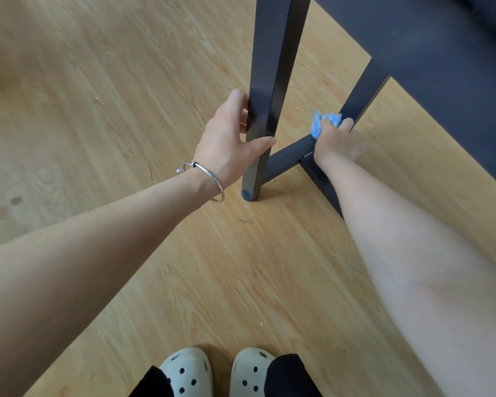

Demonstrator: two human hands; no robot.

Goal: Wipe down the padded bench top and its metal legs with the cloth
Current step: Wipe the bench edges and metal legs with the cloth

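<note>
Both hands work at the metal legs under the bench's end.
The left hand [232,138] curls fingers and thumb round the near leg [272,67], above its foot. The right hand [337,144] grips the bunched blue cloth [321,124], pressing it low on the far leg [361,93] where the crossbar [289,156] ends, beneath the padded bench top [441,67].

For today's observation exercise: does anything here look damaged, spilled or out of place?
Nothing stands out on the bench legs. Only the wooden floor shows small pale specks and faint dark stains at far left.
</note>
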